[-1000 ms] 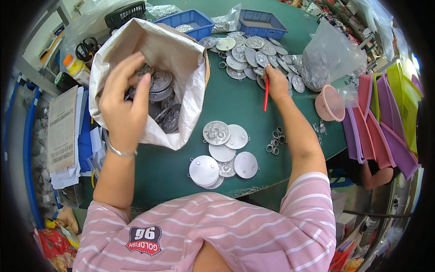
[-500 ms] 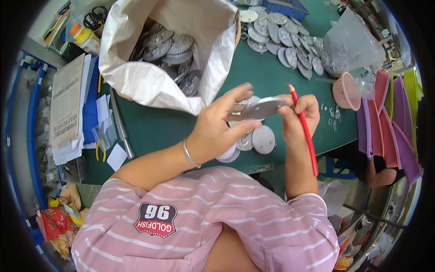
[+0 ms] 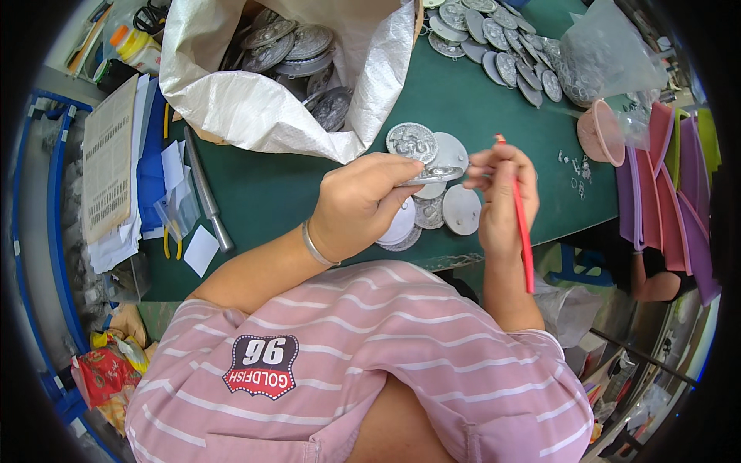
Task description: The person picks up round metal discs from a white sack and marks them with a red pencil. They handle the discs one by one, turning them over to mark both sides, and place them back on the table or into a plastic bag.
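Observation:
My left hand [image 3: 361,197] is closed on the edge of a silver-grey metal medallion [image 3: 441,174], which is tilted so its relief face shows as a thin slant. In my right hand [image 3: 503,201] a red pencil [image 3: 523,239] is held upright, running down past the wrist; its fingers are curled just right of the medallion, apart from it. Below and behind the hands lie several more round medallions: one with its relief face up [image 3: 411,143], and a plain-backed one [image 3: 461,210] near the table's front edge.
A white woven sack [image 3: 262,127] of medallions stands open at the back. More medallions [image 3: 494,38] are heaped at the far right, by a plastic bag [image 3: 610,58] and a pink cup [image 3: 600,135]. A tapered metal rod [image 3: 202,189] and papers lie left.
My left hand has turned the medallion from its plain back to a slanted relief side. My right hand has let go of its edge and drawn slightly away, keeping the pencil.

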A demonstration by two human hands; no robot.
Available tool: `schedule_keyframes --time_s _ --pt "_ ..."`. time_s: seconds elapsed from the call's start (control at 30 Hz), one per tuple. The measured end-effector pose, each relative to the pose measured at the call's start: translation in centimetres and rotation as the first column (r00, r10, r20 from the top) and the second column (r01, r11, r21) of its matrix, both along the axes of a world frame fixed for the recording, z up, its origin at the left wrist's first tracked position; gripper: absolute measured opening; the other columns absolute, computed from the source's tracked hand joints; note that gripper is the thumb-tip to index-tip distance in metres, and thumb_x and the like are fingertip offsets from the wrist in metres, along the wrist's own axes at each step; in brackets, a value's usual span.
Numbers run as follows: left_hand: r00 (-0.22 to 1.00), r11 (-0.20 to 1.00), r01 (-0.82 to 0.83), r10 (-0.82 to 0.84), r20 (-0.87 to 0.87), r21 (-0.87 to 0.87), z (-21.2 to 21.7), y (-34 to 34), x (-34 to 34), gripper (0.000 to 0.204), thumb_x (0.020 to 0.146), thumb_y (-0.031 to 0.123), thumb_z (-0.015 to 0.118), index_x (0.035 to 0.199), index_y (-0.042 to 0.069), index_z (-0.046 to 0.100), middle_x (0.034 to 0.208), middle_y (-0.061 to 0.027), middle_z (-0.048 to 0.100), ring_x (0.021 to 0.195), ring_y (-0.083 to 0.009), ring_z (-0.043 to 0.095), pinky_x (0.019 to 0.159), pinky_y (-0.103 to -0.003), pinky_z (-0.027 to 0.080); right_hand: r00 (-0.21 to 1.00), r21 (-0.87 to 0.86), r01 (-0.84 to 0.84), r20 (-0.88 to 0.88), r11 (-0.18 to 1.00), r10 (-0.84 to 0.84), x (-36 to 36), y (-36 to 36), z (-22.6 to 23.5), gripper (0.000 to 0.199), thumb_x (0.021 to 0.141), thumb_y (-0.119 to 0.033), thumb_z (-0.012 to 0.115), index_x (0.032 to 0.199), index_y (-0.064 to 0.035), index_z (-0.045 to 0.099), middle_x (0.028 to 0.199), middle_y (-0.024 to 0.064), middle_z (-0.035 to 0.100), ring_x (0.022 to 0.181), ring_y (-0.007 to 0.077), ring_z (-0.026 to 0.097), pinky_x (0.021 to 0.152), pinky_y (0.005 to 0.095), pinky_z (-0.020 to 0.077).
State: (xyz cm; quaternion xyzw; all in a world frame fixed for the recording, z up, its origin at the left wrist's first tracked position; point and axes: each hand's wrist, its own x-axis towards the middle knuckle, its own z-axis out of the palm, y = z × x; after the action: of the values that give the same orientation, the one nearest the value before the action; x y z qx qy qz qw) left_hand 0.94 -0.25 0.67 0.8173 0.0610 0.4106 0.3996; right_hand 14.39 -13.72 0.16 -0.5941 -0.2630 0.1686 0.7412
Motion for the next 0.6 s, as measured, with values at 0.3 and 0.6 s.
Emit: schedule_keyframes --time_s 0.3,0.6 --pt "1.000 1.000 -0.018 0.019 -0.007 0.018 -0.6 0.1 -0.3 0.022 0.067 -0.004 0.071 0.089 -0.001 0.065 0.085 -0.0139 0.066 0.073 -0.0224 0.065 0.063 -0.027 0.052 0.953 0.026 0.005 0.302 1.000 -0.013 -3.3 -0.1 2.6 0.004 0.083 0.008 0.056 0.081 0.0043 0.055 0.073 0.0122 0.062 0.060 0.0116 0.058 0.053 0.0200 0.0447" --pt "1.000 0.996 -0.016 0.016 0.010 0.087 -0.7 0.3 -0.6 0.026 0.066 -0.007 0.070 0.091 -0.001 0.065 0.087 -0.0144 0.067 0.075 -0.0236 0.066 0.064 -0.028 0.052 0.880 0.111 -0.050 0.476 0.993 -0.009 -2.3 0.2 1.7 0.012 0.084 0.003 0.057 0.074 0.0018 0.050 0.060 0.0079 0.059 0.051 0.0117 0.054 0.048 0.0227 0.0419"
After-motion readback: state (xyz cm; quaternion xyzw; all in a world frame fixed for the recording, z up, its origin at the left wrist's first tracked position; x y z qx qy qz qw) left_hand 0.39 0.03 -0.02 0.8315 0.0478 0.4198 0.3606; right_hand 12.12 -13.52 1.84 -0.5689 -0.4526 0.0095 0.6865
